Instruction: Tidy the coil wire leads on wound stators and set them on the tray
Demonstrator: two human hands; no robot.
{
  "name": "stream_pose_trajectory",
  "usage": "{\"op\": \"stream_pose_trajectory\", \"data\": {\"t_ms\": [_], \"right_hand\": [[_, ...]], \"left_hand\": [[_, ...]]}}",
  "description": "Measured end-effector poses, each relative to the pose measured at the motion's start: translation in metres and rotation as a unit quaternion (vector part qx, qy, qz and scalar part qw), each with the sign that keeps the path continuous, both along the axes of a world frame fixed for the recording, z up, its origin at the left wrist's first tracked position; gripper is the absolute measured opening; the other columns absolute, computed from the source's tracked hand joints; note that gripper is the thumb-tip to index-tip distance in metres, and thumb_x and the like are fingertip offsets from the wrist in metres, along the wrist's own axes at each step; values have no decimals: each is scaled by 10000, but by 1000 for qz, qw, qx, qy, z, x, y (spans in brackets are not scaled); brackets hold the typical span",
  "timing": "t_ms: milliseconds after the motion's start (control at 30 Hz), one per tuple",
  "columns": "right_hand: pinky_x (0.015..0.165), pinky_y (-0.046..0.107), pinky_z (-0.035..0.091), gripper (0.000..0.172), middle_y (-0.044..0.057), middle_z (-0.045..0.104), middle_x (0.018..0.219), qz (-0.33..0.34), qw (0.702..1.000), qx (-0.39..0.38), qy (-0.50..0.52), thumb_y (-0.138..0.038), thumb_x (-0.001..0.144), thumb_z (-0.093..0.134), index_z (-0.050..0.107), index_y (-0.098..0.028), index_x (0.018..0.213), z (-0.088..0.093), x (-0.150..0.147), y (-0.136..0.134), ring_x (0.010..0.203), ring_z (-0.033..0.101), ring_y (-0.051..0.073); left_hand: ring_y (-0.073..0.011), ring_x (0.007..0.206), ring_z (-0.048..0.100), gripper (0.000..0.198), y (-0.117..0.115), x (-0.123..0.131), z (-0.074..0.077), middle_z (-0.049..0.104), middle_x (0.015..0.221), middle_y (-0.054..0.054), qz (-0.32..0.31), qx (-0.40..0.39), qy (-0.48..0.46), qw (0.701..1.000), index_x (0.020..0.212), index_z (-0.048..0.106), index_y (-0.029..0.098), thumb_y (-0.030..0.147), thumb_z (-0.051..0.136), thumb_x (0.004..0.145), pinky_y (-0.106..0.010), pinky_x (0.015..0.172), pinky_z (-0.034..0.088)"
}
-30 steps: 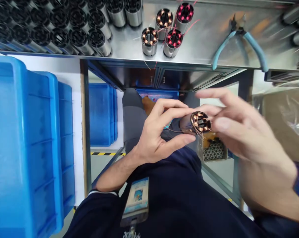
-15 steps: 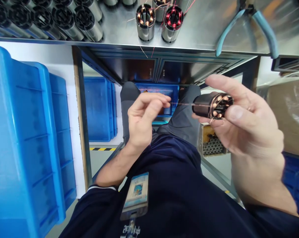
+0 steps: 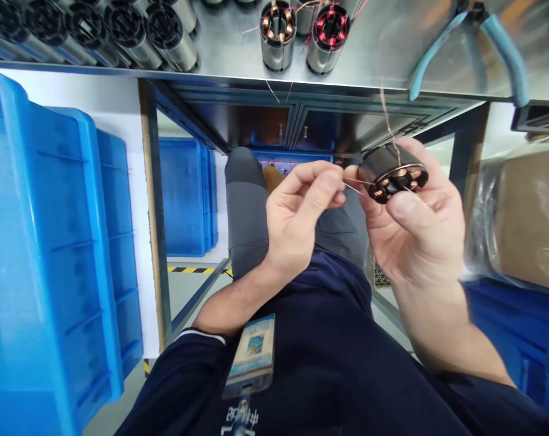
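Note:
A dark cylindrical motor stator (image 3: 388,163) with copper windings at its end is gripped by my right hand (image 3: 415,230), thumb on the near rim and fingers behind. Just left of it, my left hand (image 3: 302,206) pinches a thin copper wire (image 3: 359,181) that runs to the stator's edge. Another loose wire (image 3: 386,115) sticks up from the stator's far side. On the metal bench stand a copper-wound stator (image 3: 278,36) and a red-wound stator (image 3: 328,37), with fine wire ends hanging over the bench edge.
Rows of metal stators (image 3: 169,36) fill the bench's left part. Blue-handled pliers (image 3: 506,54) lie at its right. Large blue bins (image 3: 74,242) stand at left, more blue bins (image 3: 183,197) under the bench. A cardboard box (image 3: 529,212) in plastic sits at right.
My hands have come closer together. The stator has turned so its wound end faces more toward me, and a loose wire now stands up from it. My left hand moved right.

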State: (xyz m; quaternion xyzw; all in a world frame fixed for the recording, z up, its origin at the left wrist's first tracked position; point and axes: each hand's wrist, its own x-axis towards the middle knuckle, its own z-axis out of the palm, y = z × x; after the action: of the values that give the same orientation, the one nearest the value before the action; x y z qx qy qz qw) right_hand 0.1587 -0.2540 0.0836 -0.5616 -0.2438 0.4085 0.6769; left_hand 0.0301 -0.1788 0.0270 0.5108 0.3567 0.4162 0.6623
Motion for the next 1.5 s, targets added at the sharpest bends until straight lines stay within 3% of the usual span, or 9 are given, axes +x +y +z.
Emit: {"op": "stream_pose_trajectory", "data": {"t_ms": [133,300,400,567,733,867,1033,1233,1500], "right_hand": [[1110,528,823,427,-1,927,1207,-16,999,-24,-43,-407,883,1091,998,-434,1299,10,15,-8,1110,914,309],[873,405,820,589,-17,936,1134,28,994,-34,-97,-222,810,1168,976,-451,1318,19,21,-15,1015,911,266],[778,330,778,505,-25,926,1083,65,996,-22,-65,-166,795,1177,937,-405,1169,20,17,-14,929,898,227],[1200,444,786,178,1,926,1378,54,991,-3,-126,-250,954,1098,954,-350,986,15,21,-16,1309,884,265],[1015,489,846,292,10,947,1258,67,997,-23,-15,-509,953,1128,912,-326,881,-6,36,-18,1205,916,303],[1239,500,768,135,0,924,1388,76,988,-35,-133,-446,1040,1051,966,-377,1119,2,44,-21,1390,852,305],[1370,569,692,217,6,869,1506,110,942,-58,-312,-350,1021,1030,977,-468,1196,34,49,-22,1543,743,364],[1412,689,681,203,13,851,1537,146,923,-104,-340,-351,1030,1015,976,-486,1176,50,49,-25,1573,738,437],[1135,484,791,146,44,900,1258,181,977,-64,-97,-448,1107,988,936,-329,1040,11,44,-14,1177,867,281]], "left_hand": [[-196,1051,859,774,15,-18,-18,843,1110,-14,99,56,105,988,1212,746,292,1053,635,1124,-451,936,787],[-343,1652,769,513,17,-42,35,918,1491,6,40,353,220,909,1280,877,351,827,915,1094,-693,1522,562],[-261,1454,901,388,18,-37,57,955,1430,42,-13,462,205,863,1488,868,313,538,926,1177,-562,1602,499],[-236,1097,949,303,15,-21,41,967,1271,10,29,429,201,880,1362,880,298,528,917,1169,-542,1468,652],[-222,989,911,338,4,-20,33,942,1222,32,45,358,121,925,1375,869,327,515,935,1101,-458,1113,801],[-234,1004,914,246,5,-22,40,945,1211,-2,-9,313,133,940,1337,878,342,434,888,1110,-395,863,791],[-211,945,914,264,10,-17,38,945,1109,37,39,388,99,915,1218,849,303,275,973,986,-388,955,801],[-306,1174,964,230,6,-26,28,958,1275,-24,-22,407,148,901,1326,855,297,429,867,1138,-645,1352,717],[-235,1140,949,256,-1,-27,25,945,1263,13,-2,380,114,918,1364,835,327,401,912,1131,-494,1296,744]]}}
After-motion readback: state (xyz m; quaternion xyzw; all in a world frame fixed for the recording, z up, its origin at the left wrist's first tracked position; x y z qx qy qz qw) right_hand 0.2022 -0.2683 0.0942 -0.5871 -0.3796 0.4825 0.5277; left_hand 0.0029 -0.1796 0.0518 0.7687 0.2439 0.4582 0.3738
